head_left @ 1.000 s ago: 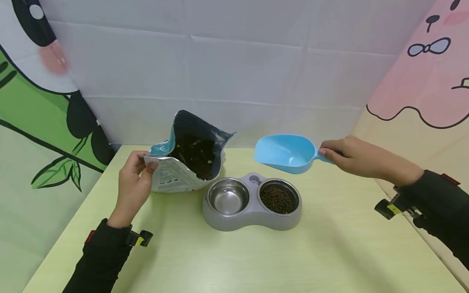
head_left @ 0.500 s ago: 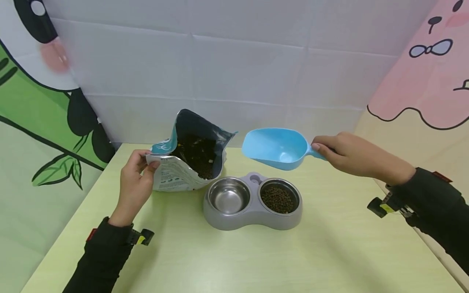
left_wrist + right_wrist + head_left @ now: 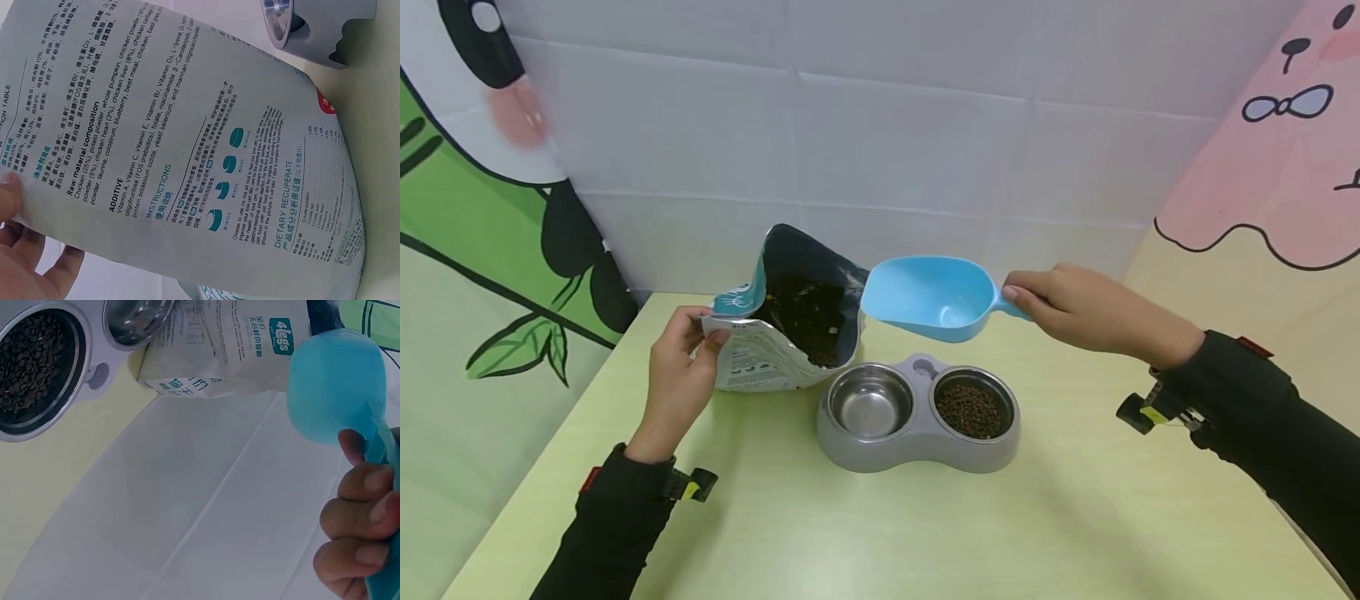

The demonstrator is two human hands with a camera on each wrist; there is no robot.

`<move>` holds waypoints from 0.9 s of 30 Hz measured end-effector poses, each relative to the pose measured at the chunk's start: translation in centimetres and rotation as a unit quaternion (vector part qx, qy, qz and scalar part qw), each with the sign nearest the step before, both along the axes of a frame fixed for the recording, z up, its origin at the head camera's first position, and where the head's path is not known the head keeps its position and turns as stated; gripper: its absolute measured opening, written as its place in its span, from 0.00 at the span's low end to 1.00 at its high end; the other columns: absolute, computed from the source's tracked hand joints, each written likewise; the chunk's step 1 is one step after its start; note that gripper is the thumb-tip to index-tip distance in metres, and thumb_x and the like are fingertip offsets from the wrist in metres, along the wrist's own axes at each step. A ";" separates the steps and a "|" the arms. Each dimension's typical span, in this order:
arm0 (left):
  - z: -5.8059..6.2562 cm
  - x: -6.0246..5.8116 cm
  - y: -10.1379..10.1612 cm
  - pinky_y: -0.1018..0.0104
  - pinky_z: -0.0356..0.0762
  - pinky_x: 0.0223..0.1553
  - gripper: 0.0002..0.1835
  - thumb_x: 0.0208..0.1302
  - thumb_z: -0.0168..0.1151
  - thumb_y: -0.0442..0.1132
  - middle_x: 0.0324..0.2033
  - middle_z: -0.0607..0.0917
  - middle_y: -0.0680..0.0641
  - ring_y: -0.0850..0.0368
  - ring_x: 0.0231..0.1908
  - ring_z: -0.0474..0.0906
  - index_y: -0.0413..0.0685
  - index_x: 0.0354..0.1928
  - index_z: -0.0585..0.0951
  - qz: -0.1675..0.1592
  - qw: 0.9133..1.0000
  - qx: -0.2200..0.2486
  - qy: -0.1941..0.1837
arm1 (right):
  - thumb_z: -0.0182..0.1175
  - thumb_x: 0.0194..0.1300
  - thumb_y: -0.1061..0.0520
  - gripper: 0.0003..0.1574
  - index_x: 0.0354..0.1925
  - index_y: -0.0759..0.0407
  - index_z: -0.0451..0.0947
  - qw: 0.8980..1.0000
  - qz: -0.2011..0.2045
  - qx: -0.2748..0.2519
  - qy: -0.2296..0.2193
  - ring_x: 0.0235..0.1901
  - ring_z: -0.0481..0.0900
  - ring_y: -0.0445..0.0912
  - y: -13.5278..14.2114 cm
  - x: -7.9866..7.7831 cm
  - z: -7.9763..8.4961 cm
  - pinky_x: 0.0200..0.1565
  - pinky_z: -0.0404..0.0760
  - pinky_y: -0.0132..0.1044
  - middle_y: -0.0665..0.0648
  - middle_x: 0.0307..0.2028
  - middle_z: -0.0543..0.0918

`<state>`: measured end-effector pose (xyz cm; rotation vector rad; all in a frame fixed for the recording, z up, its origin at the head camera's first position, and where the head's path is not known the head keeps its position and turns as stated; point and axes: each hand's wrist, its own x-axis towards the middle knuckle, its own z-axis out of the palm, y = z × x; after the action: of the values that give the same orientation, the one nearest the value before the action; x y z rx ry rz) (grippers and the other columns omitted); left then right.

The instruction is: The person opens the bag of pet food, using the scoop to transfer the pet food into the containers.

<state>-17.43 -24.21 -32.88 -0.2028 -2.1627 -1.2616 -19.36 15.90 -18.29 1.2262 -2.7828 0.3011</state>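
A grey feeder stands on the pale yellow surface, its left steel bowl showing a shiny bottom and its right steel bowl holding brown kibble. Just behind and left of the feeder is a printed bag, its mouth spread wide on dark contents. The person's left hand, farther left of the feeder, pinches the bag's rim between thumb and fingers. Above and behind the feeder, the right hand grips the handle of a light blue scoop, fingers curled round it. The scoop's hollow faces up and its lip points left, overlapping the bag's right edge in the head view; whether they touch cannot be told. Behind the feeder hangs a creased, pale backdrop.
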 end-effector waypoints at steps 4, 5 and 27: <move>0.0 0.0 0.1 0.50 0.71 0.52 0.11 0.62 0.53 0.29 0.45 0.77 0.44 0.52 0.49 0.72 0.39 0.46 0.68 0.000 1.000 0.001 0.001 | 0.40 0.71 0.47 0.16 0.28 0.49 0.66 1.000 0.001 0.009 0.004 0.14 0.57 0.39 -0.8 -0.1 0.2 0.19 0.60 0.33 0.46 0.15 0.58; 0.0 0.0 0.1 0.51 0.71 0.52 0.11 0.61 0.53 0.29 0.45 0.77 0.44 0.52 0.49 0.72 0.39 0.46 0.68 0.000 1.000 0.001 0.001 | 0.40 0.71 0.47 0.16 0.28 0.49 0.66 1.000 0.001 0.012 0.005 0.14 0.57 0.39 -1.1 -0.1 0.3 0.19 0.60 0.33 0.46 0.15 0.58; 0.1 0.2 0.4 0.49 0.70 0.53 0.11 0.61 0.53 0.29 0.46 0.76 0.45 0.52 0.50 0.71 0.39 0.46 0.68 -0.013 1.000 0.009 0.000 | 0.41 0.70 0.45 0.17 0.26 0.48 0.64 0.998 0.018 0.052 0.028 0.15 0.55 0.38 -4.6 0.5 1.5 0.19 0.58 0.33 0.46 0.14 0.55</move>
<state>-17.22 -23.82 -32.73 -0.2230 -2.1548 -1.2944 -18.91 11.34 -16.78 1.2876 -2.7633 0.1241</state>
